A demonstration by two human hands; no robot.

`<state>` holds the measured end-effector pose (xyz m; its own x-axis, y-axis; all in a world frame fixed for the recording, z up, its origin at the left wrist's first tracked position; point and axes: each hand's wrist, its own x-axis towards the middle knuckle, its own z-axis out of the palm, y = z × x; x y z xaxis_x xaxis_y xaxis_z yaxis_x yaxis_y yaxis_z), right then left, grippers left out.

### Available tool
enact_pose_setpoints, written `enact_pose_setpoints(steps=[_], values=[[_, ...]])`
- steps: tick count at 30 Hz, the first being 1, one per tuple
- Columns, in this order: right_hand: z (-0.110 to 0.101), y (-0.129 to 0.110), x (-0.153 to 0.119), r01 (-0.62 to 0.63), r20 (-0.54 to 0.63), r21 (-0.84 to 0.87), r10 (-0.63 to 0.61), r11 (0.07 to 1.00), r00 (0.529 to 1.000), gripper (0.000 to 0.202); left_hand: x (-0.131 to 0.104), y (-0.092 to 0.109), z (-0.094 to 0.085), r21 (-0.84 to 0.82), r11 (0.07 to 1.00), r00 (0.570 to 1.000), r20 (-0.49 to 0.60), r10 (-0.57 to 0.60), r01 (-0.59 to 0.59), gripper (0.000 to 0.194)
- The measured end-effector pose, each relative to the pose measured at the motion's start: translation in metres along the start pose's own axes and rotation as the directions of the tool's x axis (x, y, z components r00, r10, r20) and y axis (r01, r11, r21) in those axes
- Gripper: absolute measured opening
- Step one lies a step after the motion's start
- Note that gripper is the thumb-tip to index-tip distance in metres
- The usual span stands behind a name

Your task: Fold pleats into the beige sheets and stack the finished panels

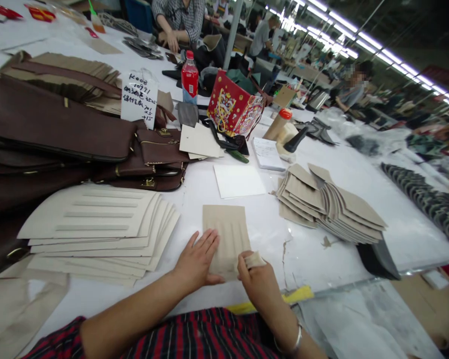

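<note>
A tan rectangular panel (226, 234) with long raised ridges lies flat on the white table in front of me. My left hand (197, 262) rests on its left side, palm down with the fingers stretched out. At the panel's lower right corner, my right hand (260, 279) is closed around a crumpled pale cloth (255, 259); part of the cloth is hidden by the fingers. To the left is a fanned stack of cream panels (97, 224) with slot-like strips. Folded tan pieces (329, 204) lie in an overlapping pile on the right.
Dark brown leather bags (60, 119) are heaped at the left, with a handwritten card (138, 97) beside them. Beyond the panel are a white sheet (239, 180), a notepad (268, 153), a red decorated box (234, 102) and a bottle (189, 77). Other people sit farther back.
</note>
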<state>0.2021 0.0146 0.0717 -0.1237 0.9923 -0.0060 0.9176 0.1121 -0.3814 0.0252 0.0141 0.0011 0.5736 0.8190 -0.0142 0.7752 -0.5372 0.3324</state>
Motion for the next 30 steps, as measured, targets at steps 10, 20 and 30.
enact_pose_setpoints(steps=[10,20,30], values=[[-0.003,-0.012,0.02,-0.009,0.107,0.014,0.007,1.0,0.994,0.032,0.0,0.003,-0.003,-0.07,0.996,0.997,-0.04,-0.066,0.063,0.1],[0.011,-0.027,0.07,-0.002,-0.002,0.013,0.002,1.0,1.0,0.038,-0.002,-0.003,-0.005,-0.08,0.995,0.998,-0.011,-0.056,0.055,0.111],[0.014,-0.022,0.035,0.064,-0.018,0.012,-0.064,0.998,0.998,0.033,-0.001,-0.002,-0.011,-0.128,0.985,0.993,0.006,-0.118,0.118,0.117]])
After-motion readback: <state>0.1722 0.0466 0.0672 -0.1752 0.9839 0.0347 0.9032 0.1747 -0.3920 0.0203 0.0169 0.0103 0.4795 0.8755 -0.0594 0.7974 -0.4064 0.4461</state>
